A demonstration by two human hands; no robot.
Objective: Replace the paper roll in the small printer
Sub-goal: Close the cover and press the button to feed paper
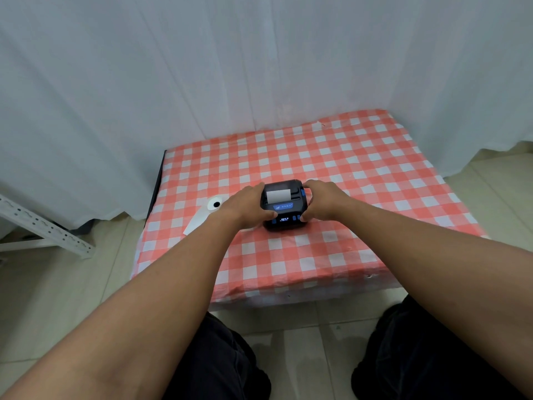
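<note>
Hands clasp a small black printer from both sides: the left hand curls round its left edge, the right hand round its right edge. White paper shows at its top. The printer sits on a table with a red-and-white checked cloth. Just left lies 1 partly unrolled paper roll.
</note>
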